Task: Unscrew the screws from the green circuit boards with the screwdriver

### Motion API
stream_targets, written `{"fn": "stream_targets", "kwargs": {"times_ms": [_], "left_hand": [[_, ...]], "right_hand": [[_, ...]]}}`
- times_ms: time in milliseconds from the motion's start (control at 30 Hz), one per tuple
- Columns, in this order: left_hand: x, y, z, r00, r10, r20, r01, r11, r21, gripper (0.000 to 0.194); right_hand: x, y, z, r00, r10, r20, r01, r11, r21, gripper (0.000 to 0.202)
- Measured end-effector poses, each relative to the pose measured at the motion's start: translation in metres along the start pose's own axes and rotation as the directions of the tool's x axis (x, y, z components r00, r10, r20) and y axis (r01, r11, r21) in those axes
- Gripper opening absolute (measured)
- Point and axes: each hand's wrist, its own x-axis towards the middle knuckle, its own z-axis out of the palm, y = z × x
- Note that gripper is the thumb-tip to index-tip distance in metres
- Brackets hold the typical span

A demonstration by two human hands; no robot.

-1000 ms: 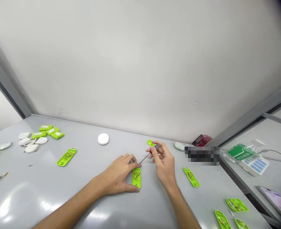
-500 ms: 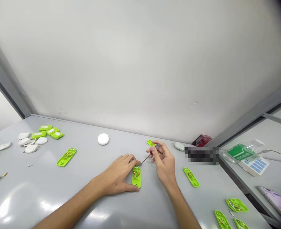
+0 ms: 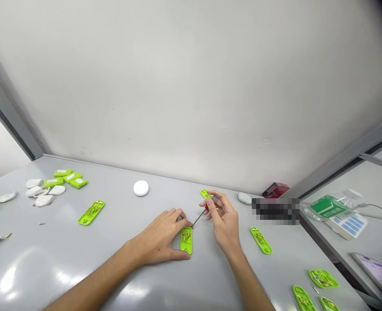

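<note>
Your left hand (image 3: 160, 239) pins a green plate (image 3: 186, 240) flat on the bench (image 3: 113, 268), fingers pressed along its edge, while your right hand (image 3: 223, 220) pinches a small screwdriver (image 3: 203, 211), its tip meeting the plate's far end. By the look of it, this plate is mid-work: more open green plates (image 3: 314, 289) lie near right, one (image 3: 261, 240) just beside your right wrist and another (image 3: 91, 212) to the left. Farther left sit closed green pieces (image 3: 67, 177) and white covers (image 3: 43, 194). No bin or tray shows; a red box (image 3: 276, 189) at the wall hides its contents.

screwdriver (image 3: 201, 214) tip indistinct, blurred patch (image 3: 275, 211)
</note>
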Motion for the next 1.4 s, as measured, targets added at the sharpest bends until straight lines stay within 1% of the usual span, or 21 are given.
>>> {"fn": "stream_targets", "kwargs": {"times_ms": [300, 433, 567, 733, 933, 1067, 1400], "left_hand": [[-0.0001, -0.0002, 0.0011, 1.000, 0.005, -0.010, -0.005, 1.000, -0.003, 0.066], [-0.0005, 0.0006, 0.0008, 1.000, 0.019, -0.015, -0.019, 1.000, -0.004, 0.063], [0.0001, 0.0019, 0.0001, 1.000, 0.010, 0.000, -0.010, 1.000, -0.001, 0.064], [0.0004, 0.0024, -0.0001, 1.000, 0.004, 0.003, -0.005, 1.000, 0.004, 0.063], [-0.0017, 0.0058, -0.0035, 1.000, -0.001, 0.005, 0.001, 1.000, 0.002, 0.063], [-0.0015, 0.0064, -0.0045, 1.000, -0.006, 0.012, 0.006, 1.000, -0.014, 0.061], [-0.0013, -0.0008, 0.0008, 1.000, 0.015, -0.004, -0.015, 1.000, 0.011, 0.061]], "right_hand": [[0.0002, 0.0041, 0.0011, 1.000, 0.008, -0.008, -0.008, 1.000, -0.006, 0.048], [0.0005, 0.0054, 0.0013, 1.000, 0.008, -0.001, -0.008, 1.000, -0.012, 0.047], [0.0005, 0.0071, 0.0027, 1.000, 0.015, 0.013, -0.014, 1.000, -0.021, 0.047], [0.0011, 0.0064, 0.0043, 0.999, 0.031, 0.016, -0.032, 0.999, 0.019, 0.048], [0.0012, 0.0049, 0.0037, 0.999, 0.014, 0.037, -0.015, 0.999, 0.047, 0.047], [0.0012, 0.0042, 0.0033, 1.000, 0.007, 0.025, -0.008, 0.998, 0.058, 0.048], [0.0042, 0.0053, 0.0015, 0.999, 0.006, -0.044, -0.003, 0.998, 0.058, 0.049]]}}
